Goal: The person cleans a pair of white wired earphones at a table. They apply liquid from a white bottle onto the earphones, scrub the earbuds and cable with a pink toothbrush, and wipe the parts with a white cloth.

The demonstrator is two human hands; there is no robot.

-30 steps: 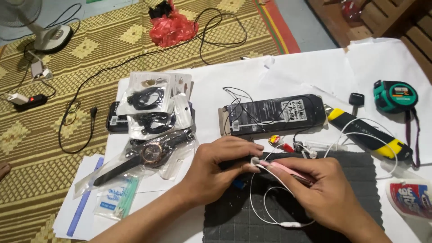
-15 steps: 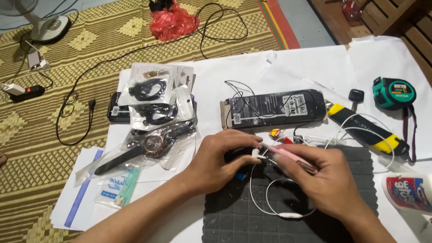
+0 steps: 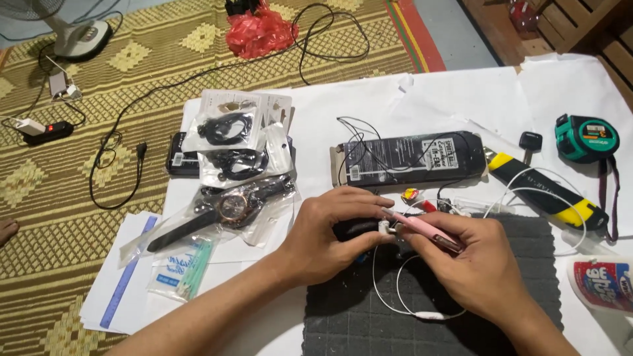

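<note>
White paper sheets [image 3: 369, 112] are spread over a yellow patterned woven mat [image 3: 165, 66], and a dark felt pad [image 3: 527, 290] is laid on them as the working surface. Over that pad's upper left edge a white earbud [image 3: 384, 227] is being pinched between the closed thumb and fingers of the left hand [image 3: 330, 234], with something small and dark held beneath it that cannot be made out. A slim pink tool [image 3: 422, 228] is being gripped like a pen in the closed fingers of the right hand [image 3: 471, 264], and its tip is being pressed right against the earbud. From the earbud a white cable [image 3: 395, 303] is being trailed in a loop down across the pad.

Compared with a second ago, the hands are being kept in nearly the same pose, while the tool tip is being brought closer to the earbud; fine work at that one spot is judged to be going on.

Nearby, a black packaged earphone box [image 3: 409, 158], a bagged wristwatch [image 3: 231, 207], a green tape measure [image 3: 583, 137] and a yellow-and-black cutter [image 3: 547, 191] are being left untouched.
</note>
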